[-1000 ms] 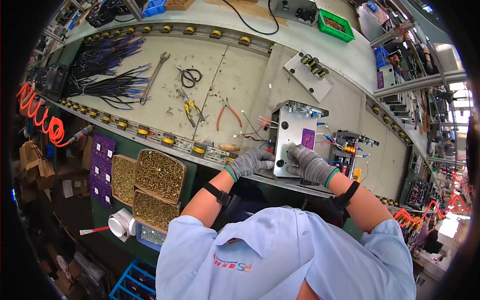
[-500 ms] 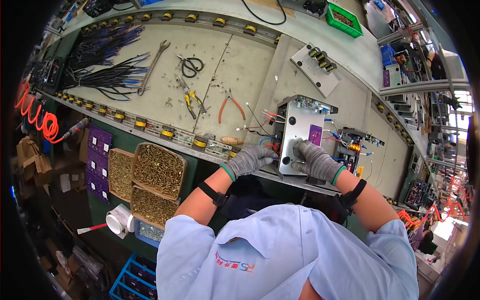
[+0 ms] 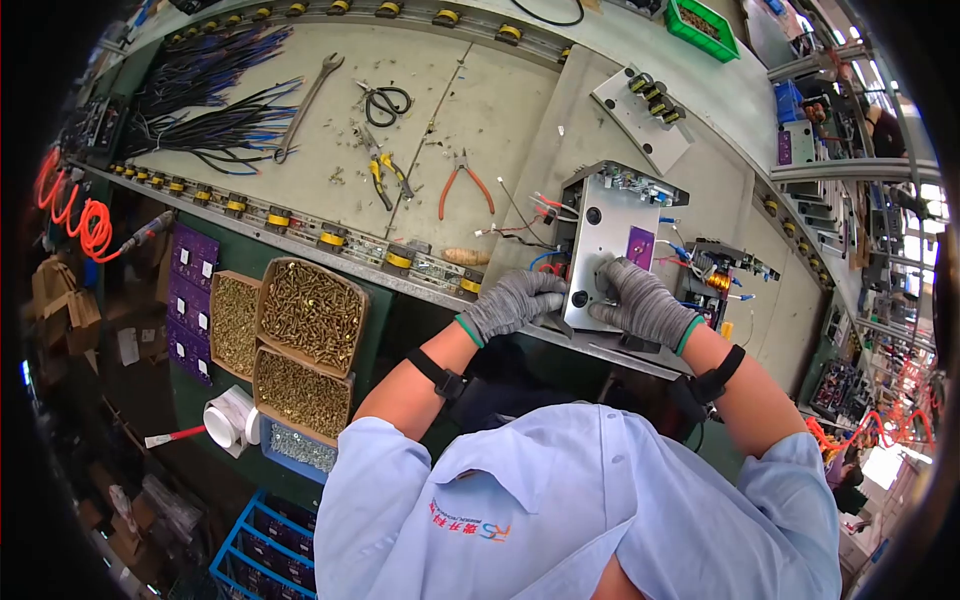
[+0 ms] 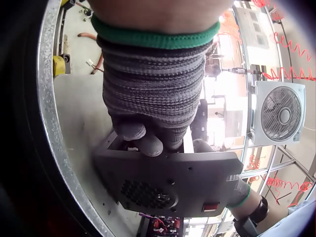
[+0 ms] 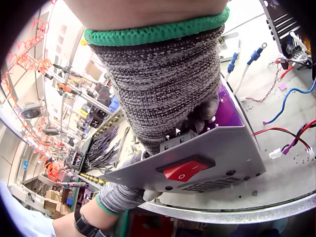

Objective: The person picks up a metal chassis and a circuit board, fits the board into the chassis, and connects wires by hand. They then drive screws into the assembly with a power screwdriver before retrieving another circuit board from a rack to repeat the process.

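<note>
An open metal chassis (image 3: 598,240) with a silver plate and a dark end panel (image 4: 148,170) stands near the bench's front edge. My gloved left hand (image 3: 515,303) grips its left front corner; the left wrist view shows bent fingers over the panel's edge. From the other side my gloved right hand (image 3: 645,303) holds the front of the chassis, its curled fingers behind the panel, close to the back of a red rocker switch (image 5: 186,169). The right thumb is hidden in that view. A purple circuit board (image 3: 640,245) sits beside the right hand.
A second wired unit (image 3: 715,280) stands just right. Leftward lie red-handled pliers (image 3: 466,185), yellow-handled pliers (image 3: 377,180), scissors (image 3: 385,103), a wrench (image 3: 308,108) and black cable bundles (image 3: 215,125). A plate with black-and-yellow parts (image 3: 640,125) lies behind. Boxes of screws (image 3: 310,312) flank the bench.
The bench and tools have slid upward in the head view as the camera shifted. Both hands stay at the front of the chassis, with only small finger movements.
</note>
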A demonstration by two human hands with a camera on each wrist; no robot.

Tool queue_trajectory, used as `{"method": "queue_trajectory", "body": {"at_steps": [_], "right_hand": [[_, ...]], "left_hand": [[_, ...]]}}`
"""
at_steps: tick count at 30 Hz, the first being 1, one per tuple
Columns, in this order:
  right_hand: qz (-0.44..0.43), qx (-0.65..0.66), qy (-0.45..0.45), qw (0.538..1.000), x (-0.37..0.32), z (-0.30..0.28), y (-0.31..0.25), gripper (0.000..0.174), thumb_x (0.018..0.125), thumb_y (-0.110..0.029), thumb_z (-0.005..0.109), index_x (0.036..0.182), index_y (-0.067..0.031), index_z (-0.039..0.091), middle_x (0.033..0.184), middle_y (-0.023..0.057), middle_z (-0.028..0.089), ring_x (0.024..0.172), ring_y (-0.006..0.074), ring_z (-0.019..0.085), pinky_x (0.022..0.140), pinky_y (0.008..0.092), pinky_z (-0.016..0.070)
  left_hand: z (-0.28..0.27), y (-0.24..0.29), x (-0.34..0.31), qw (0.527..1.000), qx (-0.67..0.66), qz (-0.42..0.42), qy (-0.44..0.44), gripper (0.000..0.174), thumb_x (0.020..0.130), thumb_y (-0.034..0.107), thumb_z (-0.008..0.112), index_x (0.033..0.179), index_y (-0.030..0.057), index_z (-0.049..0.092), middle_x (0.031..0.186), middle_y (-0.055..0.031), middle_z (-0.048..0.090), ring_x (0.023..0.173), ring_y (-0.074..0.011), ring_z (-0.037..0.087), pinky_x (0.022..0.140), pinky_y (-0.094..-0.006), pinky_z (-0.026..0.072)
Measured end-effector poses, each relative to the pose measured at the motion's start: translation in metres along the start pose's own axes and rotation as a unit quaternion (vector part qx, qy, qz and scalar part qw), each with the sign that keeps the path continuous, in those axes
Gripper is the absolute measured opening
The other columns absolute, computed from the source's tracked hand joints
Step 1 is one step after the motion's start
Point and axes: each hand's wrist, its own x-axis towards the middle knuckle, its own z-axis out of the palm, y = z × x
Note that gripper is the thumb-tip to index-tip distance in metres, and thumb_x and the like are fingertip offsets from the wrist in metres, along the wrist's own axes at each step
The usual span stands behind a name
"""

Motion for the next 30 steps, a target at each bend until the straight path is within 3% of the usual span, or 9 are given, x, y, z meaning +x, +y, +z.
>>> {"method": "queue_trajectory", "body": {"at_steps": [6, 9, 12, 17, 19, 23, 28, 30], "right_hand": [[0.0, 0.002, 0.0, 1.0, -0.001, 0.005, 0.005, 0.041, 0.076, -0.022, 0.081, 0.101, -0.002, 0.056, 0.091, 0.0157, 0.06, 0.085, 0.0331, 0.062, 0.077, 0.0419, 0.0518], [-0.001, 0.015, 0.015, 1.0, -0.002, 0.007, 0.005, 0.037, 0.077, -0.02, 0.08, 0.101, -0.0022, 0.058, 0.096, 0.0178, 0.061, 0.092, 0.0352, 0.063, 0.084, 0.0423, 0.0517], [0.001, -0.004, 0.016, 1.0, -0.002, 0.005, 0.002, 0.038, 0.077, -0.021, 0.08, 0.102, -0.002, 0.058, 0.096, 0.018, 0.061, 0.092, 0.0357, 0.063, 0.085, 0.0419, 0.0514], [0.0, 0.031, 0.011, 0.999, -0.002, 0.009, 0.011, 0.041, 0.077, -0.022, 0.08, 0.104, -0.0019, 0.058, 0.097, 0.0179, 0.06, 0.092, 0.0363, 0.062, 0.083, 0.0436, 0.0519], [0.0, 0.025, 0.013, 1.0, -0.002, 0.009, 0.01, 0.042, 0.077, -0.022, 0.081, 0.105, -0.0018, 0.057, 0.095, 0.0173, 0.06, 0.09, 0.0349, 0.062, 0.082, 0.043, 0.0518], [-0.003, 0.027, 0.014, 1.0, -0.002, 0.007, 0.012, 0.044, 0.075, -0.023, 0.082, 0.105, -0.0018, 0.056, 0.093, 0.0171, 0.06, 0.088, 0.034, 0.062, 0.08, 0.0426, 0.0517], [-0.03, 0.035, 0.025, 0.999, -0.005, 0.009, 0.013, 0.045, 0.075, -0.025, 0.083, 0.103, -0.0016, 0.056, 0.094, 0.0174, 0.06, 0.088, 0.0342, 0.062, 0.08, 0.0431, 0.0514], [-0.012, 0.0, 0.002, 1.0, -0.005, 0.005, 0.009, 0.05, 0.077, -0.035, 0.079, 0.108, -0.0021, 0.058, 0.102, 0.0195, 0.061, 0.095, 0.0368, 0.064, 0.082, 0.0422, 0.0521]], "left_hand": [[0.008, -0.004, -0.001, 1.0, -0.022, -0.001, -0.001, 0.031, 0.093, 0.014, 0.069, 0.122, 0.0039, 0.067, 0.082, -0.0021, 0.068, 0.059, -0.0065, 0.056, 0.055, -0.0237, 0.0492], [0.0, -0.002, -0.001, 0.999, -0.033, -0.018, -0.021, 0.034, 0.091, 0.02, 0.074, 0.12, 0.0035, 0.068, 0.093, -0.0031, 0.072, 0.073, -0.0067, 0.064, 0.064, -0.0237, 0.0534], [0.002, -0.017, 0.007, 0.991, -0.131, -0.008, -0.037, 0.033, 0.089, 0.02, 0.076, 0.119, 0.0063, 0.069, 0.094, -0.001, 0.072, 0.076, -0.006, 0.064, 0.067, -0.0237, 0.0532], [-0.011, -0.01, 0.007, 0.99, -0.113, -0.031, -0.078, 0.03, 0.09, 0.017, 0.074, 0.117, 0.0055, 0.068, 0.096, -0.0003, 0.072, 0.08, -0.0074, 0.065, 0.072, -0.0235, 0.053], [-0.019, -0.009, 0.009, 0.971, -0.184, -0.004, -0.15, 0.029, 0.09, 0.015, 0.074, 0.116, 0.0046, 0.067, 0.094, -0.0015, 0.071, 0.08, -0.0096, 0.066, 0.072, -0.0248, 0.0534], [-0.013, 0.004, 0.0, 0.987, -0.152, -0.016, -0.056, 0.027, 0.089, 0.011, 0.072, 0.113, 0.0031, 0.064, 0.09, -0.0044, 0.07, 0.075, -0.0139, 0.068, 0.071, -0.0273, 0.0545], [0.001, 0.016, -0.002, 0.987, -0.155, -0.004, -0.036, 0.028, 0.088, 0.008, 0.07, 0.112, 0.0037, 0.056, 0.09, -0.0062, 0.068, 0.072, -0.0157, 0.068, 0.066, -0.0277, 0.0556], [-0.003, 0.023, 0.001, 0.995, -0.077, -0.033, -0.047, 0.028, 0.09, 0.012, 0.068, 0.114, 0.0025, 0.056, 0.088, -0.0062, 0.067, 0.07, -0.0158, 0.067, 0.062, -0.0267, 0.0555]]}}
